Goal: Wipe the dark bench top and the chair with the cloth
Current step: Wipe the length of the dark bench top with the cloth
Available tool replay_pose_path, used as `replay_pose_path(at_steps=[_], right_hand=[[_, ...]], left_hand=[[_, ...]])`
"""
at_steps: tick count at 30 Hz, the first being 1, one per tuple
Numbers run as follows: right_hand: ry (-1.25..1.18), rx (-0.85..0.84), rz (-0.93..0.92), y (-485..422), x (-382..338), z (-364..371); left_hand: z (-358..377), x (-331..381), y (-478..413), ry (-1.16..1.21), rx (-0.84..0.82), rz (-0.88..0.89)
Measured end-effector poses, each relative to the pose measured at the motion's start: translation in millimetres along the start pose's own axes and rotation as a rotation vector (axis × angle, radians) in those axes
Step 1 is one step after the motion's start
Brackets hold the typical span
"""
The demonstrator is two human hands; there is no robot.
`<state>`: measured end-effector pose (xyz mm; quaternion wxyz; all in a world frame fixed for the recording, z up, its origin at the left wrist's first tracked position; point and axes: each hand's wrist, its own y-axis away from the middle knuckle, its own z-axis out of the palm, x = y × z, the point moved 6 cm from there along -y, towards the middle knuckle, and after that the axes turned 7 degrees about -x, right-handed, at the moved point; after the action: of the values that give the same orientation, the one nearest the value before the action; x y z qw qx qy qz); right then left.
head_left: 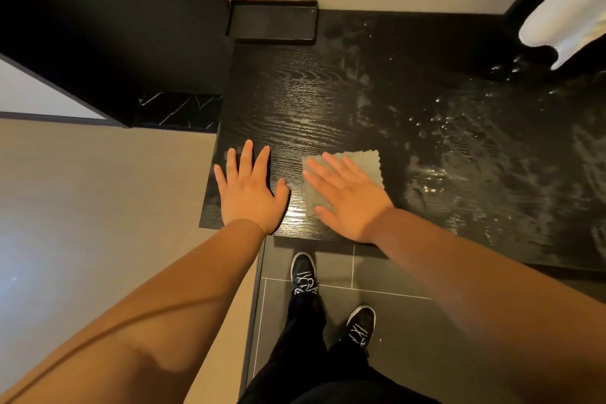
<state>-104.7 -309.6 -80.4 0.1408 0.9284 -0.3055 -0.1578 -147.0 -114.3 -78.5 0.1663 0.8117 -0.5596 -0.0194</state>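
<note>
Cloth [360, 162] under flat right hand [347, 197]

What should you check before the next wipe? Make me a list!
1. Cloth lies flat under the right hand: ok.
2. Left hand rests flat on the bench top, apart from the cloth: ok.
3. Bench top wiped clean: not ok, wet streaks show on its right part.
4. Black tray at the back corner is away from the cloth: ok.
5. Chair ready for wiping: cannot tell, it is not in view.
</note>
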Motion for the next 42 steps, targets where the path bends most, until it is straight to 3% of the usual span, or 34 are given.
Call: replay_pose_path(at_steps=[5,9,11,13,16,18,21,23,28,31,33,36,39,42], right_hand=[[-0.074,0.029,0.251,2.6,62.2,-20.0],[-0.102,0.065,0.432,-9.0,41.5,-20.6],[-0.090,0.054,0.398,-22.0,30.8,-19.3],[-0.077,0.029,0.228,-35.0,31.6,-20.7],[-0.107,0.150,0.091,-39.9,58.9,-32.0],[-0.109,0.253,0.226,-37.5,88.4,-40.7],[-0.096,0.229,0.546,-38.1,119.9,-49.2],[-0.145,0.225,0.647,-43.1,114.0,-50.2],[-0.040,0.202,0.264,-66.3,57.3,-40.3],[-0.037,0.185,0.175,-66.4,69.5,-45.0],[-0.039,0.164,0.215,-65.3,95.6,-51.6],[-0.065,0.151,0.444,-61.5,138.5,-62.5],[-0.126,0.174,0.610,-61.6,136.0,-64.9],[-0.111,0.167,0.526,-74.0,99.5,-64.2]], left_hand=[[-9.5,8.0,-6.6,0.020,0.004,0.047],[-33.2,32.9,-53.7,0.115,0.039,0.204],[-42.6,49.0,-85.4,0.109,0.026,0.247],[-45.2,63.2,-110.1,0.073,0.007,0.295],[-38.2,72.5,-128.1,-0.006,-0.012,0.318],[-34.9,71.8,-128.9,-0.025,0.020,0.305],[-34.2,72.4,-129.0,-0.017,0.039,0.314],[-34.4,72.3,-130.5,-0.020,0.041,0.311],[-34.8,72.7,-131.2,-0.021,0.043,0.307],[-34.6,71.6,-132.2,-0.014,0.043,0.313],[-34.2,71.6,-132.3,-0.019,0.045,0.314],[-33.7,71.4,-133.3,-0.014,0.041,0.314],[-33.2,71.2,-132.8,-0.015,0.043,0.315],[-32.3,70.6,-133.4,-0.015,0.045,0.317]])
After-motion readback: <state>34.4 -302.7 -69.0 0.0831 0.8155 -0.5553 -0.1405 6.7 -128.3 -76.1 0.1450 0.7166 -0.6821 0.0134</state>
